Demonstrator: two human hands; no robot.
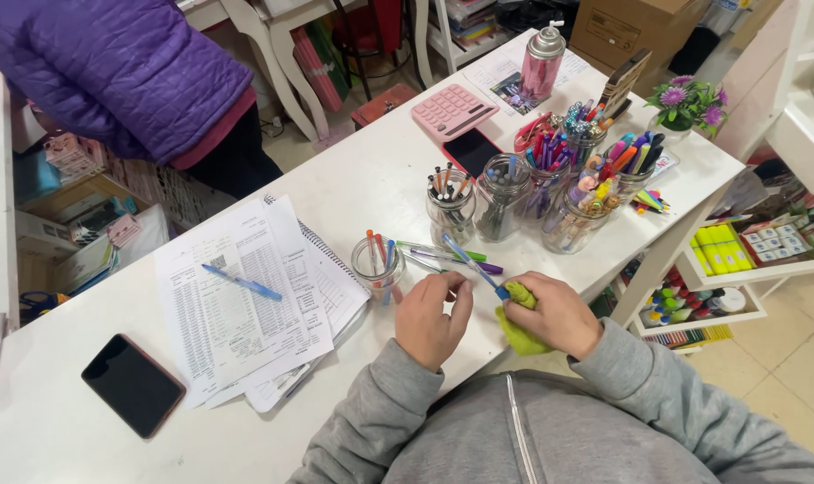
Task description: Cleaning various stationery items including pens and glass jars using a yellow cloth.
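Observation:
My left hand [432, 318] pinches a blue pen [474, 264] near its lower end, close to the table's front edge. My right hand [558, 315] grips a yellow-green cloth [518, 333] wrapped around the pen's tip. Just beyond my left hand stands a small glass jar [377, 265] holding a few orange and blue pens. Green and purple pens [452, 257] lie flat on the white table [353, 179] between that jar and my hands.
Several jars of pens and markers [550, 179] stand behind. A pink calculator [453, 109], dark phone [470, 151], spray can [542, 61] and potted flowers [689, 103] sit further back. Papers with a blue pen [241, 282] and a black phone [132, 384] lie left. A person in a purple jacket [120, 72] stands at top left.

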